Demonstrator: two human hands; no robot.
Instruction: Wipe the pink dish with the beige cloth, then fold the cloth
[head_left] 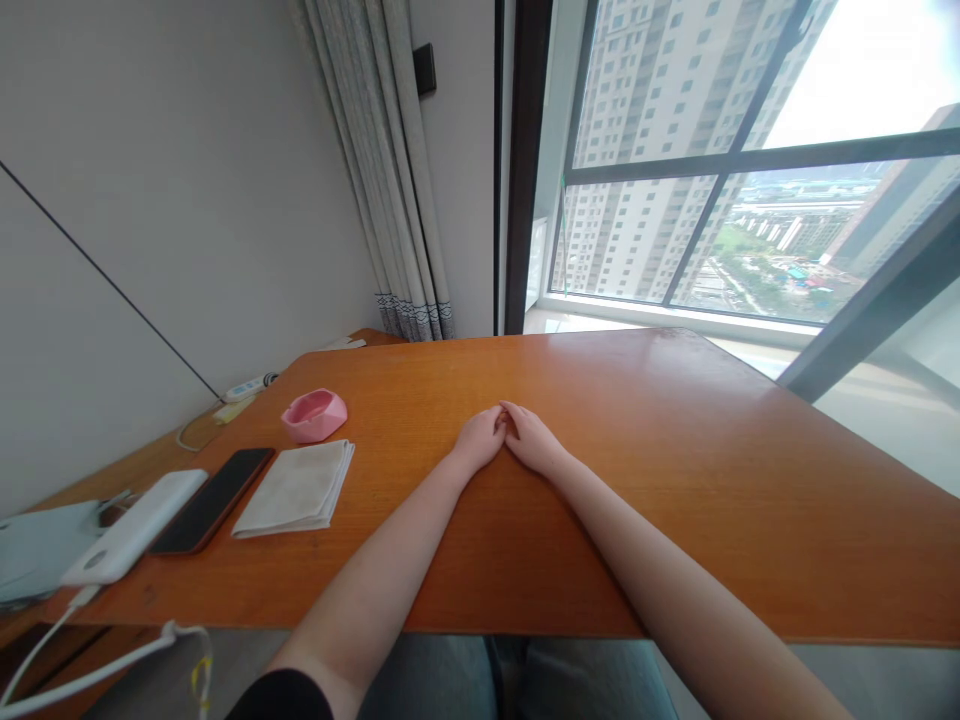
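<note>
My left hand (481,440) and my right hand (531,437) rest on the orange-brown wooden table (600,400), their fingertips meeting near its middle. Both hands look relaxed and slightly cupped, with fingers stretched toward each other and no object seen in them. Part of the fingers is hidden where the hands meet. To the left of my left hand lie a folded pale cloth (300,487) and a pink angular ashtray-like dish (314,415), both apart from it.
Farther left are a dark phone (214,500), a white power bank (135,527) with a white cable (112,665), and a power strip (246,388) by the wall. A curtain (397,180) hangs behind the table, and a large window (720,170) stands at the right.
</note>
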